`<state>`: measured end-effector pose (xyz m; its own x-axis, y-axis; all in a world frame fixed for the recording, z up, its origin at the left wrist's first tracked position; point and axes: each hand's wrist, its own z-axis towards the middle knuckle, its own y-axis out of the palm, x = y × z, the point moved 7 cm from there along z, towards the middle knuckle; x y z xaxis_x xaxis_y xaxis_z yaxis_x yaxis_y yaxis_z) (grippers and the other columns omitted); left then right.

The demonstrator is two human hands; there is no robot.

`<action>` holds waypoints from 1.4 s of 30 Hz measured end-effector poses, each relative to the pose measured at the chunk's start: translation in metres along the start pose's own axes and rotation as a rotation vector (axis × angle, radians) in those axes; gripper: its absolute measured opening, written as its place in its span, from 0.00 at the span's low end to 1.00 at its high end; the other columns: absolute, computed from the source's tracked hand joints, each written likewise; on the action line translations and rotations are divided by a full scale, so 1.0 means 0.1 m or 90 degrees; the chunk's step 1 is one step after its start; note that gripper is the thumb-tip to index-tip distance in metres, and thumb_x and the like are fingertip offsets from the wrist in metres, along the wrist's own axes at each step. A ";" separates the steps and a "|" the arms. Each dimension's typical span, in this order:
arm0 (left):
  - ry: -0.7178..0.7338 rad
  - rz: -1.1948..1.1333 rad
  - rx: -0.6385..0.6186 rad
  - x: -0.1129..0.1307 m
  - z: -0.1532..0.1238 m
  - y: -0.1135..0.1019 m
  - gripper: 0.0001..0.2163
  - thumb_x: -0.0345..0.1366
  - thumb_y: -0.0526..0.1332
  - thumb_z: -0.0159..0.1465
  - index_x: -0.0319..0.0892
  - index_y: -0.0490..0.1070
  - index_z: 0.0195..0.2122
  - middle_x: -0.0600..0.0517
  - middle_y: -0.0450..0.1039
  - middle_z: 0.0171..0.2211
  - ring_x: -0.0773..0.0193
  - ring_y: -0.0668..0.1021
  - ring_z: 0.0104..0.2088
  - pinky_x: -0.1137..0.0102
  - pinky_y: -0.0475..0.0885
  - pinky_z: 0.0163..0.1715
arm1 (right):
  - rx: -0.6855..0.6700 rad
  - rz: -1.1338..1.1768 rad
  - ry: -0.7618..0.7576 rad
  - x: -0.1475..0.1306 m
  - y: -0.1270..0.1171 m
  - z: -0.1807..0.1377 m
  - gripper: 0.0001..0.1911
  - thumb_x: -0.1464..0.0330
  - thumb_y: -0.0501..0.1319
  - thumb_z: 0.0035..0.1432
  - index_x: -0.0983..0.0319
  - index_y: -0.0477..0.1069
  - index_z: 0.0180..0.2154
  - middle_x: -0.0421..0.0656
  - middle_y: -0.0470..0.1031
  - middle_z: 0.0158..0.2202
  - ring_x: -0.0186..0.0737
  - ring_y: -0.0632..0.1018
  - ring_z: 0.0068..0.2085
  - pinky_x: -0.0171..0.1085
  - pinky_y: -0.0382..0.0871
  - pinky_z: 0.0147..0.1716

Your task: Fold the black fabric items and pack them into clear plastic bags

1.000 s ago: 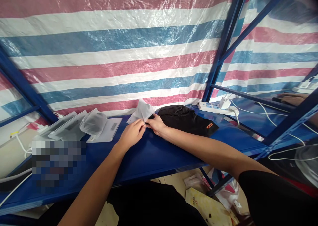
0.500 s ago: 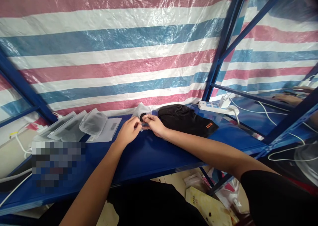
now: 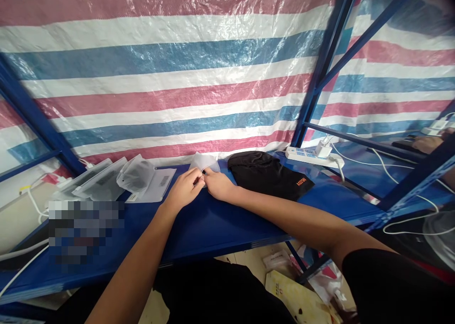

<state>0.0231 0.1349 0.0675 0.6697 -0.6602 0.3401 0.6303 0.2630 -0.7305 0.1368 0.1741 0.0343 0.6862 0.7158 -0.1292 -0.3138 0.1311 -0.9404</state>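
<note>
Both my hands meet at the back of a blue metal shelf [image 3: 213,224]. My left hand [image 3: 185,189] and my right hand [image 3: 217,185] have their fingers pinched on the near edge of a small translucent white plastic pouch [image 3: 203,162], which lies nearly flat on the shelf. Something dark shows at the pouch's mouth between my fingertips. A black cloth item with orange lettering [image 3: 270,173] lies just right of my right hand.
Several flat white packages and a clear pouch [image 3: 137,174] lie at the left. A white power strip [image 3: 313,155] with a charger and cables sits at the back right. A striped tarp hangs behind. Another person's hand [image 3: 428,143] shows far right. Papers lie on the floor below.
The pouch stood raised between my hands a second ago; it has come down and lies nearly flat, with both hands still pinching its near edge.
</note>
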 end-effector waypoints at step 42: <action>-0.062 0.103 -0.075 -0.74 -0.23 -0.27 0.14 0.37 0.54 0.76 0.48 0.80 0.50 0.46 0.84 0.49 0.49 0.85 0.49 0.58 0.78 0.51 | 0.196 0.168 -0.254 0.12 -0.20 -0.08 0.10 0.75 0.56 0.74 0.59 0.74 0.49 0.51 0.76 0.58 0.48 0.74 0.62 0.47 0.75 0.59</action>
<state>-0.0524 0.1603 0.0481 0.7965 -0.5439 0.2641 0.4651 0.2722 -0.8424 0.1561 0.1747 0.0494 0.2766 0.9471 -0.1629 -0.6589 0.0635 -0.7496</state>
